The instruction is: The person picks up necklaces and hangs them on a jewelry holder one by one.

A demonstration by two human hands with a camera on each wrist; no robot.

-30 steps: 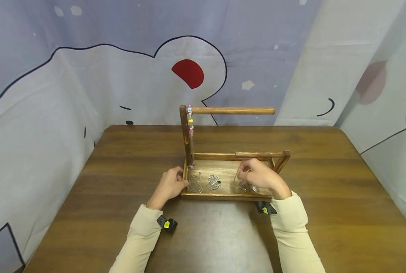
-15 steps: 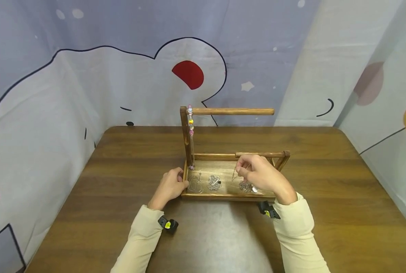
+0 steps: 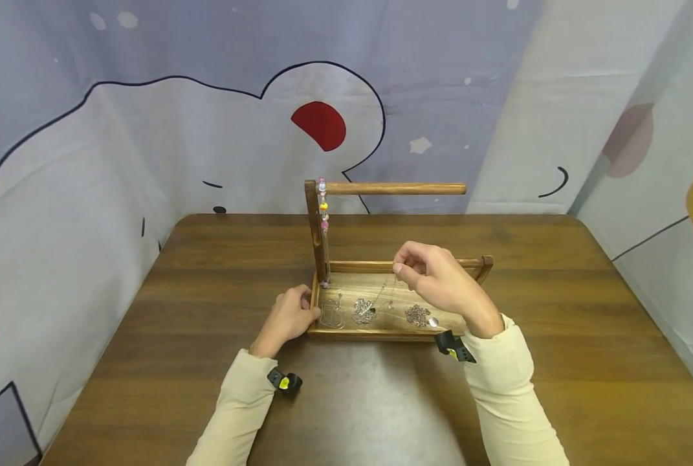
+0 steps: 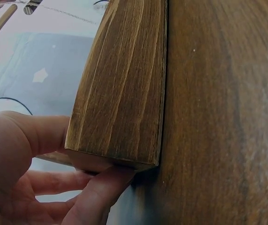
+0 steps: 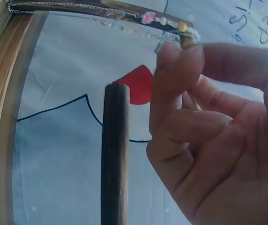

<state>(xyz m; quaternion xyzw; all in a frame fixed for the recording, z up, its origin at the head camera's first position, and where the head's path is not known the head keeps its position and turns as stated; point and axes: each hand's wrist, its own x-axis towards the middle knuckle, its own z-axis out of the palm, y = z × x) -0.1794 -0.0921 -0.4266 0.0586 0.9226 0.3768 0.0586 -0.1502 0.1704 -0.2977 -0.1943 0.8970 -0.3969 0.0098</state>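
A wooden jewelry stand with a tray base (image 3: 375,334) sits on the table. My left hand (image 3: 286,317) grips the tray's front left corner; in the left wrist view the thumb and fingers (image 4: 49,133) are on the wood. Between thumb and forefinger, my right hand (image 3: 442,279) pinches a thin fine-chain necklace (image 3: 384,285), which hangs over the tray's middle. Below lie a thin looped chain (image 3: 332,316), a bunched silver chain (image 3: 364,310) and another heaped chain (image 3: 417,315) beside a round silver disc (image 3: 433,322). The right wrist view hides the pinched chain behind the fingers.
From the stand's upper bar (image 3: 404,188), near its left post (image 3: 313,226), hangs a colourful beaded necklace (image 3: 324,206). A lower bar (image 3: 473,263) crosses behind the right hand. The brown table (image 3: 218,259) meets a patterned cloth (image 3: 206,142) at the back.
My right hand has risen and shifted left, lifting the thin necklace away from the right-hand heap, which now shows fully. My left hand stays at the tray corner.
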